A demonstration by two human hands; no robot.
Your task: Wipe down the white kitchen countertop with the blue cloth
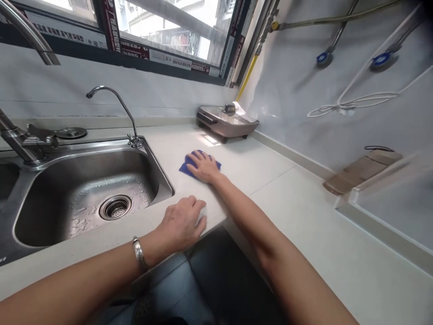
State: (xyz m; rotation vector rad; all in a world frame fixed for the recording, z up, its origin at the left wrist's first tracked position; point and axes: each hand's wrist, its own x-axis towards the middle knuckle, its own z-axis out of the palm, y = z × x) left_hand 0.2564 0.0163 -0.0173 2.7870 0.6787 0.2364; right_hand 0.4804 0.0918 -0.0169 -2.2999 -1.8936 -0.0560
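A blue cloth point(185, 169) lies bunched on the pale countertop point(169, 144), right of the sink. My right hand point(204, 167) presses it down, fingers spread over it and holding it against the surface. Nearer to me, my left hand point(184, 221) rests at the counter's front edge, a metal bracelet point(138, 253) on its wrist. Its fingers are loosely curled, with a gap between thumb and forefinger; only the pale counter seems to show there. The undersides of its other fingers are hidden.
A wet steel sink point(84, 180) with a drain point(115, 207) is at left, below a slim faucet point(115, 92) and a larger tap point(27, 140). A lidded electric pan point(226, 123) stands in the back corner. Pipes and a looped white cable point(338, 107) hang on the right wall.
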